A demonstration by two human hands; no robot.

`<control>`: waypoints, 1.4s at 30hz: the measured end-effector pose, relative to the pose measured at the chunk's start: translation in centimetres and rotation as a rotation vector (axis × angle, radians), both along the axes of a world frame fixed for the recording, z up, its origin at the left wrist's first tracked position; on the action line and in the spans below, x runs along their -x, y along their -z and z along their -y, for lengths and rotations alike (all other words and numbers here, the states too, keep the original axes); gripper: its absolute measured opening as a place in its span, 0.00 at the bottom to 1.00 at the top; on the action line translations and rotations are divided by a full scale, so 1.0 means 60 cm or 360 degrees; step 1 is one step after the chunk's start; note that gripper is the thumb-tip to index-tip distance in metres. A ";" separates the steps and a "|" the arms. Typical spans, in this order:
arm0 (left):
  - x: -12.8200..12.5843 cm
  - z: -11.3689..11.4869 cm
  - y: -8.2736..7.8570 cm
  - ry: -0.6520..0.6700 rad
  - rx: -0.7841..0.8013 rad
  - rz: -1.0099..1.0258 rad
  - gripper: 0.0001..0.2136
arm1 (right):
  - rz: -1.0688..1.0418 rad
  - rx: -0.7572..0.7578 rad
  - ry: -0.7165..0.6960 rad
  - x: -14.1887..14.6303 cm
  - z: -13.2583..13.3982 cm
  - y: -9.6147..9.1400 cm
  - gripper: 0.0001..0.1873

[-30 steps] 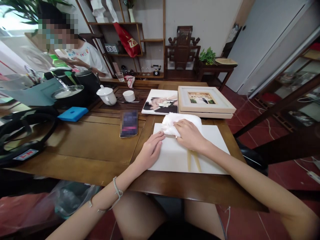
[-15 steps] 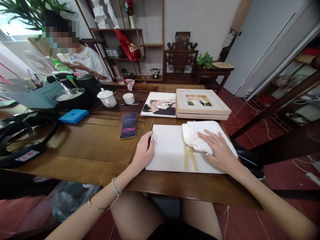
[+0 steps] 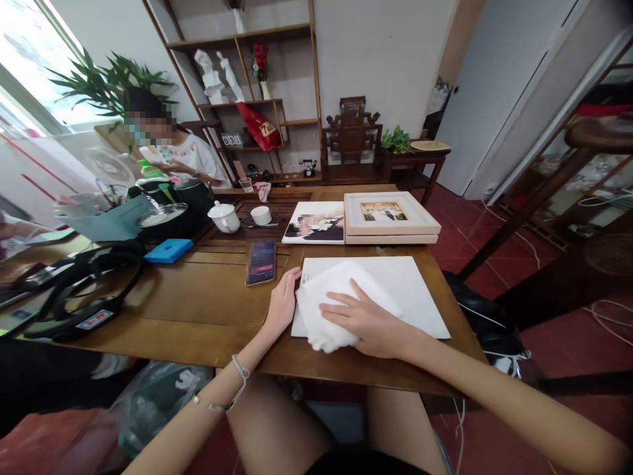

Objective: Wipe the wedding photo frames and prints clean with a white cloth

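Observation:
A flat white panel [image 3: 420, 303] lies on the wooden table [image 3: 208, 307] in front of me, with small print near its left edge. Over its left part is a folded white cloth [image 3: 316, 310], hanging a little past the near edge. My right hand [image 3: 363, 316] presses flat on the cloth, fingers spread. Beside the panel's left edge rests my left hand [image 3: 283, 300], its fingers stretched along that edge and touching it. The cloth covers the middle of the panel.
Behind the panel are a photo print [image 3: 316, 224] and a stacked pale photo frame [image 3: 390, 234]. A phone [image 3: 261, 262], white teapot [image 3: 224, 218], cup [image 3: 261, 216], blue block [image 3: 169, 251] and black headset [image 3: 109, 303] stand leftward. Another person [image 3: 192, 155] sits across the table.
My right hand has slid the cloth leftward across the panel, uncovering its right side and hiding the tan forked shape. My left hand stays at the left edge. The view has tilted up.

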State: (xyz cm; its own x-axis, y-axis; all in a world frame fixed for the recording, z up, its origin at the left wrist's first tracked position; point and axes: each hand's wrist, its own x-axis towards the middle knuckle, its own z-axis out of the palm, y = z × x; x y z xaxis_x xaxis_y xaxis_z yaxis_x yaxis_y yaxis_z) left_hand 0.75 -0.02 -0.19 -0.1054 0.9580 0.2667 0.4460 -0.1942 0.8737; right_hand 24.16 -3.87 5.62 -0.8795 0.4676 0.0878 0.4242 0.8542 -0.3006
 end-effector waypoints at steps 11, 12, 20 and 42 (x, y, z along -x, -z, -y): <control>-0.006 -0.011 -0.015 -0.0030 0.0148 0.0215 0.17 | -0.0119 -0.0064 0.0732 -0.201 0.022 0.034 0.43; -0.005 -0.017 -0.019 -0.0039 0.0193 0.0290 0.16 | -0.0103 -0.0075 0.0729 -0.200 0.022 0.038 0.44; -0.004 -0.047 -0.066 0.0024 0.0548 0.0855 0.10 | -0.0153 -0.0153 0.0692 -0.199 0.019 0.055 0.45; 0.053 0.175 -0.195 -0.0445 0.0776 0.1204 0.18 | -0.0279 -0.0373 0.0505 -0.168 0.042 0.027 0.36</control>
State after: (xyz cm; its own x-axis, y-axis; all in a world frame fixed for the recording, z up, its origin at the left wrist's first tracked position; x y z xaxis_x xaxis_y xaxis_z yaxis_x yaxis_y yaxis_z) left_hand -2.42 -10.51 11.51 -0.3295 0.8597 -0.3903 -0.2977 0.2977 0.9071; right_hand 34.26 -6.41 3.99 -0.6577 0.6621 0.3593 0.6367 0.7435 -0.2047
